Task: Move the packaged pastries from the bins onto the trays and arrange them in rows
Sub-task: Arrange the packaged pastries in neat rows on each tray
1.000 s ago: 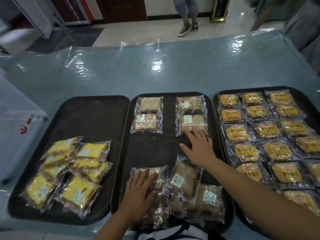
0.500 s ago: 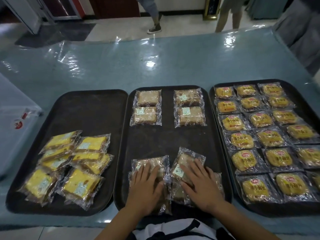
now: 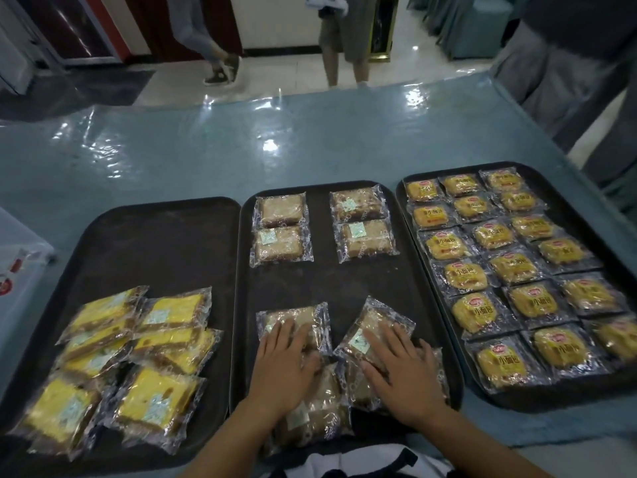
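Note:
Three dark trays lie side by side. The middle tray (image 3: 344, 284) has several brown packaged pastries in rows at its far end (image 3: 281, 232) and a loose pile near me. My left hand (image 3: 282, 363) rests flat on a brown pack (image 3: 310, 319) in that pile. My right hand (image 3: 400, 367) lies with straight fingers on a tilted brown pack (image 3: 368, 326). The left tray (image 3: 148, 243) carries a heap of yellow cake packs (image 3: 138, 367). The right tray (image 3: 586, 398) is filled with rows of round yellow buns (image 3: 496, 267).
The trays sit on a blue table covered in clear plastic (image 3: 275, 139). A white bin (image 3: 17, 270) stands at the left edge. Two people's legs (image 3: 344, 43) are beyond the table's far side. Grey draped furniture (image 3: 568, 81) is at the right.
My right hand drew back from the far row onto the near pile a second ago. Since then both hands stay on the near packs, and the camera tilted up a little.

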The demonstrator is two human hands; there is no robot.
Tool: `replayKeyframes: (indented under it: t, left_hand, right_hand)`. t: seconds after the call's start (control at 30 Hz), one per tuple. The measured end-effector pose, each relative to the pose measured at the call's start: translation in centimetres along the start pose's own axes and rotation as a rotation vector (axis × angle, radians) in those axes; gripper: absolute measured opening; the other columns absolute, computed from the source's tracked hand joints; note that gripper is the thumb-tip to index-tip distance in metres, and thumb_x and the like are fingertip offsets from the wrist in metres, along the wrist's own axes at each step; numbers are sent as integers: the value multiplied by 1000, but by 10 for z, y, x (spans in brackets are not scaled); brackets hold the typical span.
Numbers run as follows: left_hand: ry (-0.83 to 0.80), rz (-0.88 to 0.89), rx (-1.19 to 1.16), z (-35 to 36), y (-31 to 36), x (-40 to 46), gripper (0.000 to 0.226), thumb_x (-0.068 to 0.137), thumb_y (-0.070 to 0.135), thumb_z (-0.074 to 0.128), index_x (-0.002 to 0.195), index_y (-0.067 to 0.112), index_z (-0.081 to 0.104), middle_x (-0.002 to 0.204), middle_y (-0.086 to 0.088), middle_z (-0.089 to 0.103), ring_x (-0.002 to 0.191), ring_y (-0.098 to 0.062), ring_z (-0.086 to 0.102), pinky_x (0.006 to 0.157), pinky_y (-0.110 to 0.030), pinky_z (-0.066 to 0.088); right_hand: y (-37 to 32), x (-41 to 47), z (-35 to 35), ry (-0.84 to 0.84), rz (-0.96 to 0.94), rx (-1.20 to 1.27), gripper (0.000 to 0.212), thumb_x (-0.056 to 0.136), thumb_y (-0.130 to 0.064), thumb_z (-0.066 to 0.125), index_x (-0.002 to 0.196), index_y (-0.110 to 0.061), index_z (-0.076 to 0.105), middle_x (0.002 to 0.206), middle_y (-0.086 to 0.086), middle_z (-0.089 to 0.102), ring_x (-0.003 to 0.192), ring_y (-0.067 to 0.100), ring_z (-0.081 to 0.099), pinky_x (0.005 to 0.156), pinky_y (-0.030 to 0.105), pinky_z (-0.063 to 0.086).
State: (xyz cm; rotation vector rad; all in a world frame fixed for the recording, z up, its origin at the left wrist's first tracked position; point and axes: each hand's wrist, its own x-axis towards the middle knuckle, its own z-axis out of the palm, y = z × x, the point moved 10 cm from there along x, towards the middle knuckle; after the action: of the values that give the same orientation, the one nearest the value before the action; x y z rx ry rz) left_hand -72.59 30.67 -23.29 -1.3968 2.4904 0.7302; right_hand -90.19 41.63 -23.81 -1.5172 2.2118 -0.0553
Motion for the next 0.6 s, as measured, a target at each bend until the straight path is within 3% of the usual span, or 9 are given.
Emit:
replayKeyframes:
  t: [0.2,0.6]
  left_hand:
    - [-2,51,67,-12,-7,30,64,104,49,31,158,37,0,167,0,-12,153,-21,-15,120,-37,-10]
    - [21,124,187,-37,-36,67,65,103,45,33,158,39,-2,167,0,-10,154,-22,-9,123,-42,-1]
  right_hand:
    - [2,-3,-6,-31,34,44,80,76,-81,-10,150,-53,1,162,-14,-9,149,10,-14,118,54,-8]
    - [10,-35,15,9,209,-11,78,75,-81,-17,148,-55,-12,161,-15,-19,146,11,-27,119,54,-9]
